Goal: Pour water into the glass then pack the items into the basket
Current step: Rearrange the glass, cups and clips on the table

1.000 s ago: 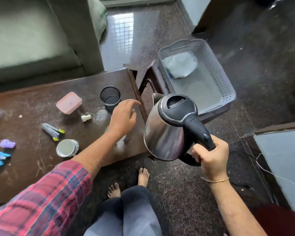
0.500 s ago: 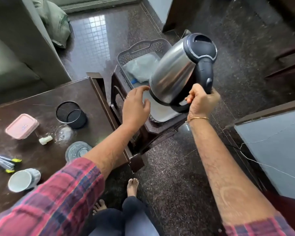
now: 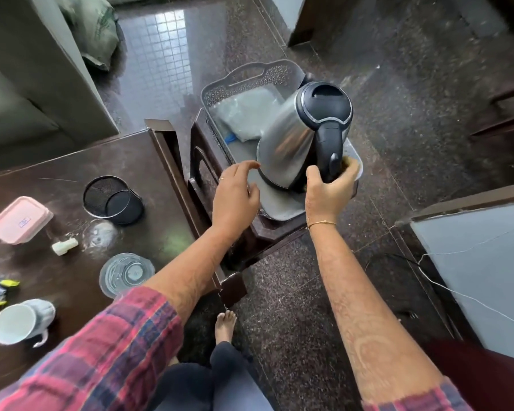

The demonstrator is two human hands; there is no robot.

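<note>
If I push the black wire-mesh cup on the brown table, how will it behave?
The black wire-mesh cup probably is light, since its walls are open mesh. It stands upright on a flat base, so a low push on the brown table would likely slide it; a high push might tip it, and then it could roll.

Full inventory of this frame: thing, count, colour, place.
kettle: 1, steel and black, tilted over basket
basket: 1, grey, on dark stool
plastic bag: 1, clear, inside basket
glass: 1, clear, table edge
mesh cup: 1, black, on table
lidded box: 1, pink, table left
mug: 1, pale, on its side
table: 1, dark brown
left hand: open, beside kettle
right hand: grips kettle handle
</note>
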